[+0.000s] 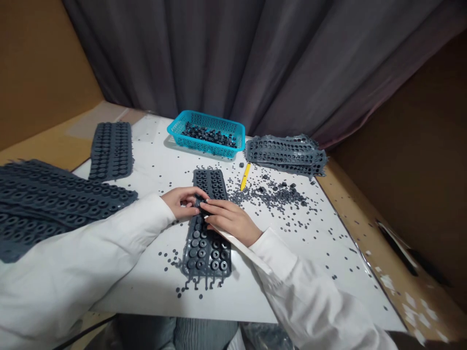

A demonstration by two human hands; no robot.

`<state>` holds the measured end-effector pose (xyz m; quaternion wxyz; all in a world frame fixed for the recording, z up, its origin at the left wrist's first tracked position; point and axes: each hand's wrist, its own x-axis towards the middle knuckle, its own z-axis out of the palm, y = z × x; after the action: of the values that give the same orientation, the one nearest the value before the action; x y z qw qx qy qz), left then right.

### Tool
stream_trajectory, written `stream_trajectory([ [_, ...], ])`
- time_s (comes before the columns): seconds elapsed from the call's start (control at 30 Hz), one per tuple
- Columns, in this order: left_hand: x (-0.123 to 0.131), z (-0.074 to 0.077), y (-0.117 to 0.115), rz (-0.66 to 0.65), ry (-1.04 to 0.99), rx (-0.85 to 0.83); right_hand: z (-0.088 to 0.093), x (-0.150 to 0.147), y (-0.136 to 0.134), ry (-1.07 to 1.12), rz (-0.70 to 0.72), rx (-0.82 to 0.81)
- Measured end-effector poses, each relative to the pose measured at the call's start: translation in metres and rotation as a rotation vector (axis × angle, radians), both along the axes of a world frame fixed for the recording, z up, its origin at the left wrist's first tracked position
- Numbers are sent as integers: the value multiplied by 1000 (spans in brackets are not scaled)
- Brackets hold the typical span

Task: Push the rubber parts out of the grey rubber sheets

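A dark grey moulded rubber sheet [206, 248] with rows of round ring-shaped parts lies lengthwise in front of me on the white table. My left hand [180, 201] is closed at its middle, thumb and fingers pinching a dark grey rubber piece [199, 200]; whether this piece is still joined to the sheet I cannot tell. From the right, my right hand [233, 221] reaches over the sheet, fingertips meeting the left ones. A long thin white stick-like tool [251, 255] runs under its palm, its tip hidden by the fingers.
Behind the sheet stands a blue perforated basket [239, 141] with small dark parts inside. More rubber sheets lie at left [58, 194], back left [111, 150] and back right [286, 153]. A yellow pen-shaped tool [245, 176] lies near many scattered small dark discs [288, 194].
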<state>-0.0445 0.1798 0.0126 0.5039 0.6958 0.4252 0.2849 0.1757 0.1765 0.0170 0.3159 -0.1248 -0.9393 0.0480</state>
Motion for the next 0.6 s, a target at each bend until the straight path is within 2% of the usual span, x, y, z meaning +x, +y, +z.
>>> stream_trajectory([
  [0.27, 2, 3, -1, -3, -5, -5, -2, -1, -4, -65, -51, 240],
  [0.37, 2, 3, -1, 1, -7, -2, -2, 0, -3, 2, -132, 243],
  [0.43, 2, 3, -2, 7, -5, 0, -2, 2, -1, 82, -220, 149],
  [0.5, 2, 3, -2, 13, -3, 4, -1, 4, -1, 175, -300, -27],
  [0.6, 2, 3, -1, 16, -9, 9, 4, 6, -6, 270, -288, -293],
])
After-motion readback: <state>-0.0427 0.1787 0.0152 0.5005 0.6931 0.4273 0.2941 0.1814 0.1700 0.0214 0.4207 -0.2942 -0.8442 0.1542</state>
